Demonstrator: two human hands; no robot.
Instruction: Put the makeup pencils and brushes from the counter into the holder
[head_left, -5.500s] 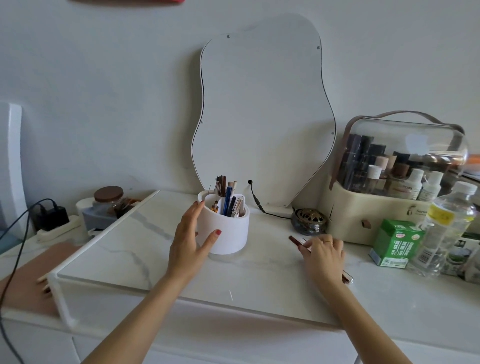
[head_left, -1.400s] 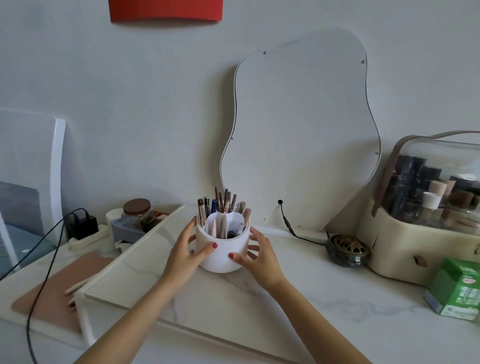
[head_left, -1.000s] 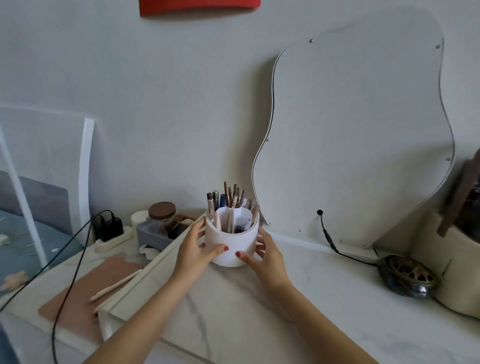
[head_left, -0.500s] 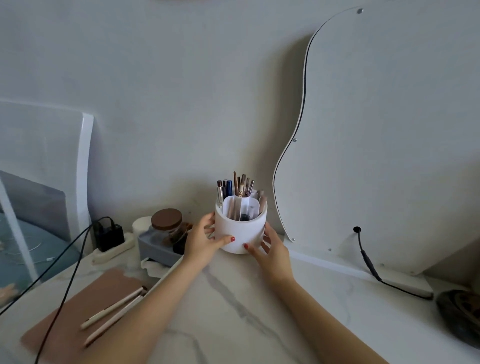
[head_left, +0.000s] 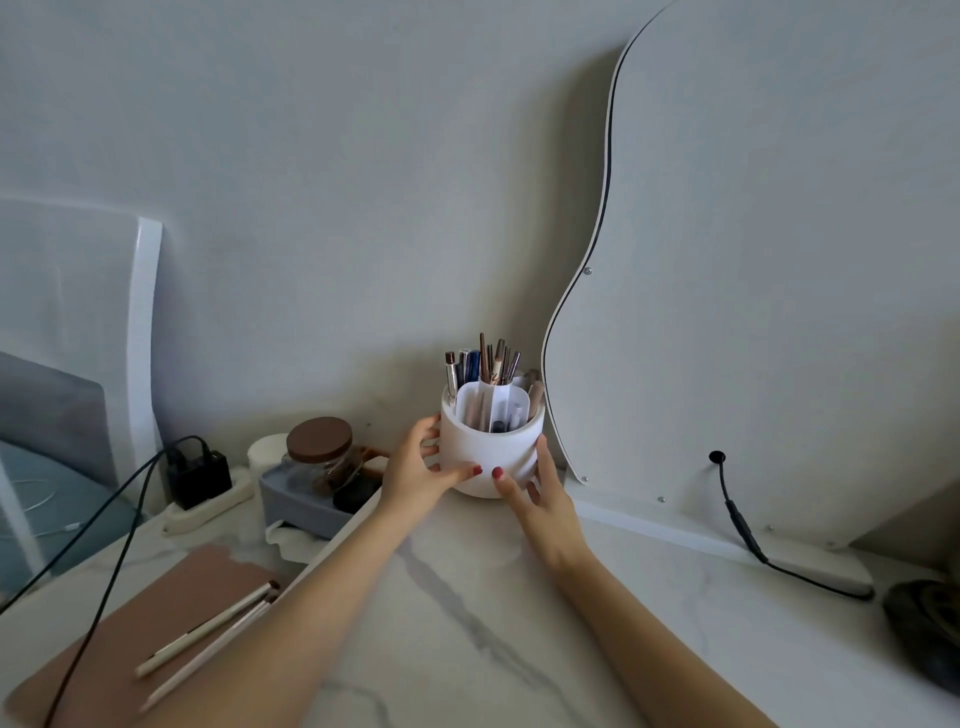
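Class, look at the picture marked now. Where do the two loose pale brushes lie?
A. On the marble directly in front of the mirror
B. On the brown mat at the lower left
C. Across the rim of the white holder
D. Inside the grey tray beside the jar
B: the two brushes lie side by side on the brown mat, apart from the white holder that the left hand and right hand clasp.

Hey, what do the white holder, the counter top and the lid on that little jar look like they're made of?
The holder looks like matte white plastic: even colour, moulded inner dividers, no shine. The counter looks like polished marble or a marble-look slab: white with grey veins and a soft sheen. The jar lid looks like brown wood or wood-look plastic, dull and flat; too small to be sure.
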